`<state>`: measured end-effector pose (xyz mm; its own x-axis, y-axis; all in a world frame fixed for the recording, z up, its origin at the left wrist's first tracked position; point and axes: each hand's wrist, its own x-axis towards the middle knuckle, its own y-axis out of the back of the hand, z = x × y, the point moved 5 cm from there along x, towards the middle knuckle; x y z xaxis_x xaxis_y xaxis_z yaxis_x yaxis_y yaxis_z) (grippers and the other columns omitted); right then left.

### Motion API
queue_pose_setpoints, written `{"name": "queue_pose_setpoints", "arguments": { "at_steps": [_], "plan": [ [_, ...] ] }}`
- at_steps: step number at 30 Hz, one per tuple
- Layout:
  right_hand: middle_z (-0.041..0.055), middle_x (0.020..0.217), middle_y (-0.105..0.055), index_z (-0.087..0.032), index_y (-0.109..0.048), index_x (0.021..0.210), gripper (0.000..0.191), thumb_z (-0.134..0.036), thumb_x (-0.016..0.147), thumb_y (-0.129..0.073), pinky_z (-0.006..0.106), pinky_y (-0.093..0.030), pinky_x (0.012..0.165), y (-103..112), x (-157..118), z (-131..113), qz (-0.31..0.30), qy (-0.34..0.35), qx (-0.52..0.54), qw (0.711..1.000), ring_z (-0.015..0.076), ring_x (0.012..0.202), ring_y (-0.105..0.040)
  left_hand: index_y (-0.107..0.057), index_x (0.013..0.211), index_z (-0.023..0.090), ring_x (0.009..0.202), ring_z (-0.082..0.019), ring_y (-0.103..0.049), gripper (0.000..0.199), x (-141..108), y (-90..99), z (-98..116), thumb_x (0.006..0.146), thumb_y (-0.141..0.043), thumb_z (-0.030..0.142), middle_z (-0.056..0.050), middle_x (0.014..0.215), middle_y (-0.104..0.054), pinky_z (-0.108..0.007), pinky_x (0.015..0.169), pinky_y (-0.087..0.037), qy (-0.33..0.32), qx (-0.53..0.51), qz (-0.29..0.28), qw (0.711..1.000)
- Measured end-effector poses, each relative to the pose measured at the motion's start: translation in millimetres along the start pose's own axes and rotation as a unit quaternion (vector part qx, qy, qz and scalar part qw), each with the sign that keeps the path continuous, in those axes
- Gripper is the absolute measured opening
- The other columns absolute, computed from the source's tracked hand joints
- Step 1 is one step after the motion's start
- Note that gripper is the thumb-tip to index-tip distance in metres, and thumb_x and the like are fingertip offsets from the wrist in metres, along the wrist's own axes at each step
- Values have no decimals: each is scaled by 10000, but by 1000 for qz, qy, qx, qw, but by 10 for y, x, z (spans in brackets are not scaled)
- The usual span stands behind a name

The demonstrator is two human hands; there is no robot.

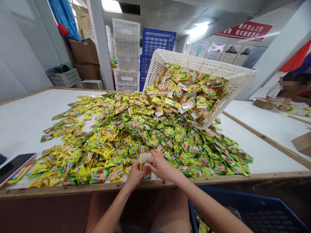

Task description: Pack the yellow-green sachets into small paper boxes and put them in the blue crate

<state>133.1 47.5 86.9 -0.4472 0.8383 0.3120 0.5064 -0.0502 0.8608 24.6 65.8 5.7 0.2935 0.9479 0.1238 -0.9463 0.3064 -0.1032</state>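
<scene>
My left hand [136,174] is wrapped round a small yellow box [145,158] whose white end flap stands up, near the table's front edge. Against the box's right side, my right hand [159,164] has its fingers pressed together at the flap; whether a packet is between them is hidden. Behind both hands spreads a big heap of green packets [179,142], with yellow packets [73,155] on its left side. A white basket [239,76] lies tipped towards me on the heap, and small yellow cartons [201,102] spill out of it.
A phone [16,166] lies at the table's left front. Below the wooden front edge [218,180], a blue crate [243,197] stands at the right. White crates [126,45] and blue crates [157,40] are stacked behind. At the far right is another person [295,85] near cardboard pieces.
</scene>
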Motion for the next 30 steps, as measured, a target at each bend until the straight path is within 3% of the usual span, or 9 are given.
{"name": "queue_pose_setpoints", "arguments": {
  "at_steps": [3,5,8,11,15,20,22,26,30],
  "plan": [
    [50,909,-556,-206,-604,882,90,-247,826,-547,366,-379,838,-48,-84,73,46,-42,87,994,199,919,-489,-536,1088,158,907,-214,-604,499,6,32,3,652,-702,335,-72,1019,-654,-299,804,-460,-6,-33,19,999],
    [43,926,-575,-206,-530,992,182,-217,812,-553,333,-416,803,-89,-158,147,101,-84,186,974,177,872,-534,-532,1070,149,891,-213,-609,466,2,29,7,666,-694,315,-82,1008,-653,-289,780,-464,-3,-45,16,999],
    [43,915,-594,-198,-491,989,189,-212,808,-542,294,-449,758,-185,-272,239,173,-123,288,934,164,831,-568,-462,1096,168,860,-200,-616,496,-22,-6,31,672,-697,271,-80,987,-648,-285,749,-470,7,-52,9,999],
    [49,889,-602,-192,-505,975,166,-236,817,-530,288,-458,740,-259,-342,307,211,-141,319,913,169,816,-577,-307,1170,238,864,-177,-620,568,-62,-38,90,722,-655,245,-57,1011,-628,-296,765,-469,-11,-66,21,998],
    [50,888,-610,-190,-558,954,146,-253,826,-527,285,-447,748,-280,-362,382,213,-146,307,916,174,824,-577,-383,1086,229,936,-178,-592,381,-83,-50,104,771,-596,256,-49,1007,-600,-295,813,-448,-38,-41,17,998],
    [37,826,-620,-193,-632,850,133,-247,839,-511,274,-428,737,-285,-322,398,197,-119,277,933,169,809,-572,-533,846,172,725,-156,-575,156,-42,21,8,772,-584,299,-5,756,-585,-241,669,-447,-32,41,34,998],
    [45,850,-619,-190,-643,819,131,-244,829,-524,278,-426,763,-272,-297,394,209,-113,282,930,173,843,-568,-560,825,165,753,-168,-579,146,-36,44,11,780,-572,303,-18,775,-597,-254,697,-448,-42,62,52,996],
    [46,828,-629,-187,-654,790,129,-248,810,-543,285,-438,774,-290,-261,408,213,-115,314,918,174,829,-576,-550,1022,184,989,-209,-566,248,-62,53,68,791,-556,272,-78,1037,-602,-322,881,-422,-78,50,88,992],
    [43,819,-630,-179,-613,857,122,-268,804,-548,281,-462,730,-363,-291,463,229,-148,348,897,170,787,-586,-433,1200,213,1044,-198,-558,421,-93,52,77,797,-548,249,-88,1127,-582,-340,922,-416,-70,12,100,992]
  ]
}}
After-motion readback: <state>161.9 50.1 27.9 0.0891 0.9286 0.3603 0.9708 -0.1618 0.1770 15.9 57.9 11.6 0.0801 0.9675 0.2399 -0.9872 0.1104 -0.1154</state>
